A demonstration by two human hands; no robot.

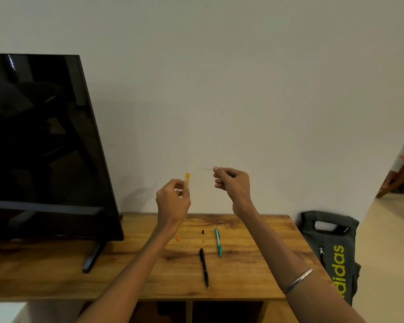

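My left hand (173, 201) is raised above the wooden table (56, 271) and pinches a small orange lead tube (187, 179), which stands upright. My right hand (231, 183) is lifted to its right and pinches a thin dark pencil lead (208, 169) that points left towards the tube, a short gap apart. On the table below lie a black mechanical pencil (204, 268), a teal pen (218, 242), a small black cap (203, 231) and a tiny orange cap (178, 238).
A large dark TV screen (40, 148) on a stand fills the table's left side. A grey sports bag (331, 250) leans at the table's right end. Behind the table is a plain wall. A wooden chair (401, 176) shows at far right.
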